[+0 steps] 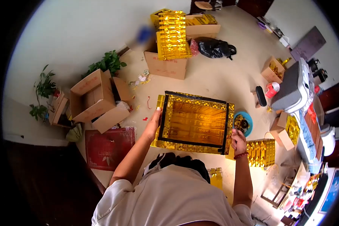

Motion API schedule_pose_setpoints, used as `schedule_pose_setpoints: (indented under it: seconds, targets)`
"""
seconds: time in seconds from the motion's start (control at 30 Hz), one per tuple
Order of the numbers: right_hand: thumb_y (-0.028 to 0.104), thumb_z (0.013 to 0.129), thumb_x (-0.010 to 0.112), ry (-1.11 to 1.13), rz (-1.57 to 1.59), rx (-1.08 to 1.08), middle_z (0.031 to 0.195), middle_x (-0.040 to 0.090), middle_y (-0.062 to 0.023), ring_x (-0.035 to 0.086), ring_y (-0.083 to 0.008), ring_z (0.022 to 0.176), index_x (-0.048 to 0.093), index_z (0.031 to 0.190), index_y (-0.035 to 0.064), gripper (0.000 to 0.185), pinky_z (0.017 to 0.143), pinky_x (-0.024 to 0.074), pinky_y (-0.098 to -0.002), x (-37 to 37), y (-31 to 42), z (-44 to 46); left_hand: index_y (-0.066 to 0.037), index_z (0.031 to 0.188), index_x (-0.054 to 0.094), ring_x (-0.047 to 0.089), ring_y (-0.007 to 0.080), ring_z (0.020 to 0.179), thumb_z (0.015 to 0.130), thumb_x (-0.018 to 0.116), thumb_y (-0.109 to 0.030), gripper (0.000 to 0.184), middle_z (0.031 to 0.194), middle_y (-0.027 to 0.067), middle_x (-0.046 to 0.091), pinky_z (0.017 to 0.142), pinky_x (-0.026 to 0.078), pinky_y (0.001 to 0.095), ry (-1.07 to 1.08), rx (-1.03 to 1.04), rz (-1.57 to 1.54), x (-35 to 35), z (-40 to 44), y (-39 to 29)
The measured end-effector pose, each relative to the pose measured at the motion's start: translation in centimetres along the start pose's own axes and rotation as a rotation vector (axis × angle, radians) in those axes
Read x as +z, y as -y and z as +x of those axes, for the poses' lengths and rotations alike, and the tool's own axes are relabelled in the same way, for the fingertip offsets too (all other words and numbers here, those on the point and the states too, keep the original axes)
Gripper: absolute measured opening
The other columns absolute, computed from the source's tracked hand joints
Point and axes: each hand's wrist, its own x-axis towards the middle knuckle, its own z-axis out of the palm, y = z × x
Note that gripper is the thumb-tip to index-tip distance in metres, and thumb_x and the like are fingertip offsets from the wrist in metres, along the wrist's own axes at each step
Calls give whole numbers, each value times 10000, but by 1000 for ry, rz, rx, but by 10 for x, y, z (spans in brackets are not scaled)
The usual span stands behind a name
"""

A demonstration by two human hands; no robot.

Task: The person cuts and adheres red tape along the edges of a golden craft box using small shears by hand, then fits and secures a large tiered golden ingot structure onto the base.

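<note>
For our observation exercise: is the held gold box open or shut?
Open: the gold box shows its uncovered, hollow interior.

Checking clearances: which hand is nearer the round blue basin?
Right. The right hand, at the right side of the black-edged gold box, appears beside the basin; the left hand, across the box, is farther.
</note>
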Motion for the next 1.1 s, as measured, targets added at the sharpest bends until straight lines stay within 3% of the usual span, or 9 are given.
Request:
schedule_pose_setpoints:
  seconds: [0.4,0.47,0.67,0.73,0.77,0.93,1.0,1.1]
  targets:
    - [14,772,538,229,-144,168,675,447,58,307,-13,399,517,878,108,144,331,195,-190,52,-18,114,-94,1397,292,371,245,1256,879,301,-651,761,1394,118,374,1043,245,363,-168,-68,-44,-50,49,6]
    - [12,764,541,203,-155,211,681,453,49,314,-21,400,517,882,96,147,334,199,-195,77,-24,138,-52,1380,321,360,222,1272,910,321,-590,715,1384,124,390,1054,250,329,-208,-123,-115,-78,82,2]
    - [23,743,561,132,-148,287,688,470,17,334,-42,385,493,927,71,202,324,240,-208,141,-53,214,-77,1389,297,324,258,1297,881,302,-650,766,1431,124,319,1066,226,366,-100,-166,-93,-153,195,1]
    - [20,745,561,97,-109,305,686,475,15,333,-43,384,489,949,67,222,324,238,-207,162,-69,243,-91,1361,356,401,236,1217,879,295,-658,747,1360,98,401,1016,283,356,-180,-168,-8,-169,232,-5]
    - [16,751,551,79,-85,316,586,455,3,348,-65,377,493,978,57,238,333,225,-226,172,-77,260,-91,1361,356,401,236,1217,879,295,-658,747,1360,98,401,1016,283,356,-176,-178,0,-178,250,-8]
    - [115,846,556,45,-79,328,640,501,-12,395,-72,426,502,1033,46,207,353,268,-224,211,-118,331,-115,1329,435,452,179,1064,878,289,-665,727,1187,60,467,891,332,308,-221,-216,-18,-230,334,6]
    - [71,832,541,-20,-78,360,647,490,16,323,-43,368,490,1020,56,196,324,220,-208,233,-119,354,-111,1350,406,447,188,1091,887,286,-651,722,1195,71,467,914,333,311,-269,-223,-43,-244,369,19]
    - [74,848,535,-3,-52,326,677,493,17,340,-40,399,486,1045,48,205,342,231,-211,247,-147,401,-87,1358,379,444,214,1120,897,277,-634,723,1233,85,466,965,322,330,-324,-195,11,-248,404,24]
